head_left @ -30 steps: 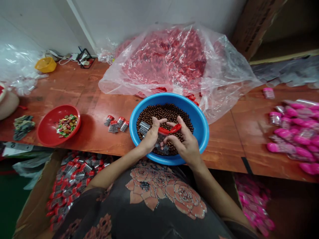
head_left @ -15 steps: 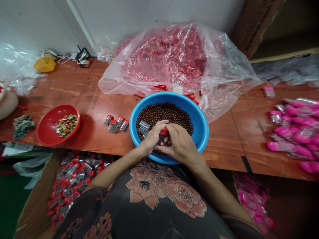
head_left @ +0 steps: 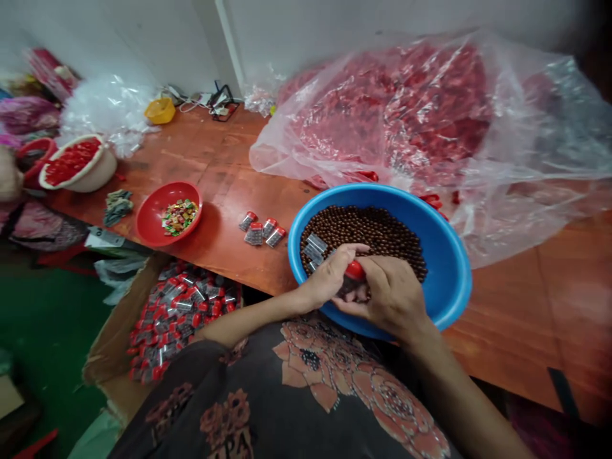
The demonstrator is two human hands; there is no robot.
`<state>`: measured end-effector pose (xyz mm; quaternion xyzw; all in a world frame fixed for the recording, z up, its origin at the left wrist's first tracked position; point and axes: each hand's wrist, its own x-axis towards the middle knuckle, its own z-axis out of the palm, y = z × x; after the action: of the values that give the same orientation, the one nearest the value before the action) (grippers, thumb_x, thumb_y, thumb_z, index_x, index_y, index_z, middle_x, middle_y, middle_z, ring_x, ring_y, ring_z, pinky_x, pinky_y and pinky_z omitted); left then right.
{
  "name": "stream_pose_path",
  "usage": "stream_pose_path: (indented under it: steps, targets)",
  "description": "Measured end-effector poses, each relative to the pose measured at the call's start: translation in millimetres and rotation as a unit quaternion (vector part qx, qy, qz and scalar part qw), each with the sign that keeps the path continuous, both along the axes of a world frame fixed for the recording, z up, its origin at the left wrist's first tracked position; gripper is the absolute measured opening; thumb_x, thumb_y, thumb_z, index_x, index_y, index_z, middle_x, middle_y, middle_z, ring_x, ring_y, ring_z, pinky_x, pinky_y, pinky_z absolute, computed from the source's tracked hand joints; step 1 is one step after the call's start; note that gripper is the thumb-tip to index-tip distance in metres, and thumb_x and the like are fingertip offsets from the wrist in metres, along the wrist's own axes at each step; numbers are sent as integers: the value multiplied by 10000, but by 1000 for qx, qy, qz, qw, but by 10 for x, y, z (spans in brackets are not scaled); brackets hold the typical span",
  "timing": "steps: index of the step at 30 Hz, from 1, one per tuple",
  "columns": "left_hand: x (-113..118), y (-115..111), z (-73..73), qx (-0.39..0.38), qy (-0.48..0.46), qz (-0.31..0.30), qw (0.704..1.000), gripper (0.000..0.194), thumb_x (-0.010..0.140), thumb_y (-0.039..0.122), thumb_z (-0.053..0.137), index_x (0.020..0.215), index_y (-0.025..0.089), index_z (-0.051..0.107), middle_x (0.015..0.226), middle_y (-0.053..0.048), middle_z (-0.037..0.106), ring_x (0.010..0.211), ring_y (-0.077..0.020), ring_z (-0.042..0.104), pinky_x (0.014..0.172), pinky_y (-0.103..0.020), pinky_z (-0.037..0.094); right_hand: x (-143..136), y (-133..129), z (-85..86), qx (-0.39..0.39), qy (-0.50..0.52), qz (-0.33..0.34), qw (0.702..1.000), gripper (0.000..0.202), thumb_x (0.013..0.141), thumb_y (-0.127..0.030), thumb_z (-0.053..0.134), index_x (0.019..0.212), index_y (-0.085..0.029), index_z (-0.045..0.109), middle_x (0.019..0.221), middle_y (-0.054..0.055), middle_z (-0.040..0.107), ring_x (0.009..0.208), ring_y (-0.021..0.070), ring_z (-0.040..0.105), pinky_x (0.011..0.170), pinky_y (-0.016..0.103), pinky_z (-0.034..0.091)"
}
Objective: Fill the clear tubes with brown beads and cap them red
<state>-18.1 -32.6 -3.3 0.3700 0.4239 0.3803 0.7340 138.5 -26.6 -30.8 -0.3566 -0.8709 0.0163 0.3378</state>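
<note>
Over the near side of a blue basin (head_left: 456, 287), my left hand (head_left: 329, 277) and my right hand (head_left: 394, 290) are closed together around a small clear container with a red cap (head_left: 354, 271). Most of its body is hidden by my fingers. Small brown balls (head_left: 368, 229) fill the bottom of the basin. Clear empty-looking containers (head_left: 315, 245) lie on the balls at the left, beside my left hand. Several filled red-capped containers (head_left: 254, 233) rest on the table left of the basin.
A red bowl (head_left: 143, 223) holds wrapped candies. Behind the basin spreads a large plastic bag (head_left: 344, 121) of red pieces. A cardboard box (head_left: 108, 341) of red-capped containers stands below the table edge. A white tub (head_left: 88, 182) of red parts and a yellow bowl (head_left: 160, 111) are farther left.
The view has swung left, so the basin and bag appear farther right and more of the table's left end shows. Both hands stay closed around the red-capped container.
</note>
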Motion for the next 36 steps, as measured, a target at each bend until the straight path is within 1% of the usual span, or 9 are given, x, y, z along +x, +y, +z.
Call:
stream_pose_path:
  steps: [7, 10, 14, 20, 25, 27, 29, 32, 36]
  targets:
    - [-44, 49, 33, -29, -15, 69, 997, 436, 985, 450, 334, 1286, 181, 499, 647, 17, 499, 528, -105, 472, 485, -201, 389, -161, 13, 153, -21, 7, -25, 999, 689, 795, -511, 660, 1337, -158, 424, 1192, 177, 627, 1068, 318, 605, 854, 444, 488]
    - [-29, 37, -5, -23, 17, 74, 997, 494, 990, 558, 311, 1271, 191, 486, 671, 17, 477, 551, -105, 466, 491, -205, 389, -182, 23, 182, -37, 1, -19, 999, 668, 816, -525, 639, 1330, -153, 427, 1190, 173, 630, 1063, 307, 606, 851, 434, 487]
    - [-50, -9, -26, 35, 46, 30, 998, 594, 944, 679, 352, 1259, 185, 448, 701, 26, 459, 557, -96, 443, 503, -222, 379, -147, 57, 140, -9, -13, 7, 1000, 616, 823, -538, 622, 1284, -163, 462, 1131, 154, 655, 1001, 292, 615, 820, 415, 476]
    - [-108, -104, 28, 94, 78, 8, 992, 537, 936, 624, 459, 1252, 190, 465, 759, -3, 501, 641, -128, 487, 576, -267, 428, -128, 71, 43, 71, -32, 10, 997, 518, 823, -618, 591, 1116, -194, 536, 931, 119, 674, 845, 274, 614, 785, 408, 448]
    - [-269, -110, 158, 180, 125, 47, 975, 479, 933, 566, 508, 1258, 216, 554, 974, -78, 629, 899, -201, 601, 759, -324, 506, -212, 41, 87, 2, -46, 6, 999, 678, 846, -605, 606, 1367, -208, 429, 1155, 148, 651, 1041, 311, 630, 900, 459, 475]
    - [-465, -50, 200, 221, 180, 94, 954, 421, 929, 514, 548, 1242, 236, 589, 1056, -76, 659, 956, -202, 616, 839, -330, 502, -239, 32, 101, -32, -37, 12, 999, 911, 823, -617, 644, 1521, -188, 246, 1354, 203, 545, 1212, 361, 562, 959, 518, 488]
    - [-745, 61, 164, 238, 275, 189, 912, 353, 964, 483, 493, 1198, 249, 617, 1106, -69, 673, 997, -194, 625, 897, -326, 487, -242, 24, 94, -63, -24, 9, 998, 1014, 831, -561, 672, 1580, -188, 98, 1478, 233, 416, 1335, 389, 469, 1017, 563, 482]
    - [-1204, 284, -91, 226, 477, 290, 799, 347, 1015, 438, 384, 1132, 221, 628, 1162, -94, 667, 1134, -208, 592, 1030, -367, 422, -209, 8, 51, -90, -2, -15, 996, 933, 888, -372, 661, 1595, -241, 66, 1519, 207, 368, 1394, 370, 419, 1085, 576, 462]
    - [-1544, 511, -586, 163, 690, 162, 687, 417, 977, 490, 467, 1141, 155, 652, 1403, -188, 538, 1418, -360, 339, 1153, -586, 224, -163, -16, -9, -95, 16, -34, 995, 885, 901, -318, 645, 1596, -267, 100, 1513, 192, 381, 1392, 371, 425, 1095, 600, 461]
